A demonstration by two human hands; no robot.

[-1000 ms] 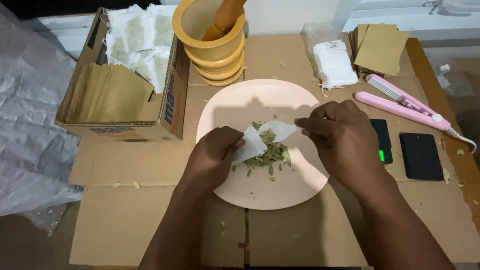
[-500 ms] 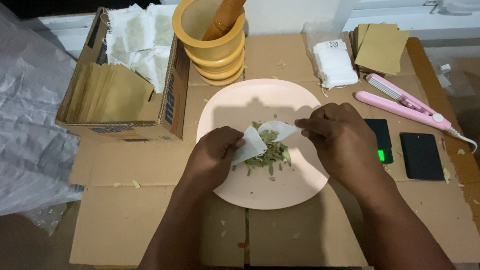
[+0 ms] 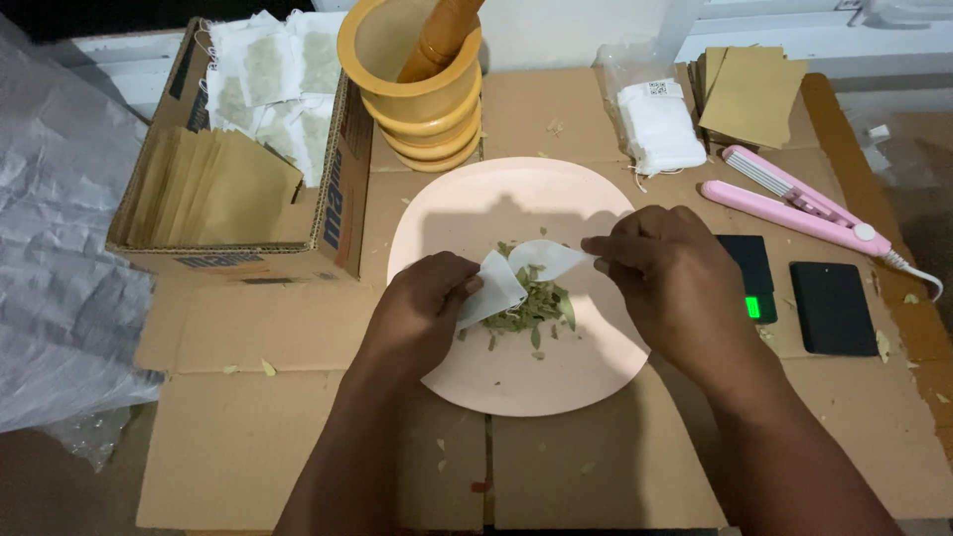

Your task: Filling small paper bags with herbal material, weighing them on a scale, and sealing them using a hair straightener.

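white and thin, a small filter bag (image 3: 516, 276) is held open between both hands over a pile of dried green leaves (image 3: 531, 308) at the middle of a pale pink plate (image 3: 516, 382). the left hand (image 3: 422, 303) is closed in a pinch on the bag's left edge, and the right hand (image 3: 665, 268) pinches its right corner with thumb and forefinger, the other fingers curled. the plate rests on a surface covered in flattened brown cardboard (image 3: 248, 437), with a few leaf bits scattered on it. behind the plate stands a yellow mortar (image 3: 422, 109) with a wooden pestle (image 3: 437, 40) leaning in it. to the left, an open cardboard box (image 3: 328, 213) holds brown paper envelopes (image 3: 213, 189) and filled white bags (image 3: 273, 84). on the right lie a packet of white empty bags (image 3: 660, 124), a stack of brown envelopes (image 3: 749, 94), a pink heat sealer (image 3: 794, 203), a small black scale with a green light (image 3: 752, 283) and a flat black lid (image 3: 832, 308). crumpled grey plastic sheeting (image 3: 55, 258) lies at the far left.
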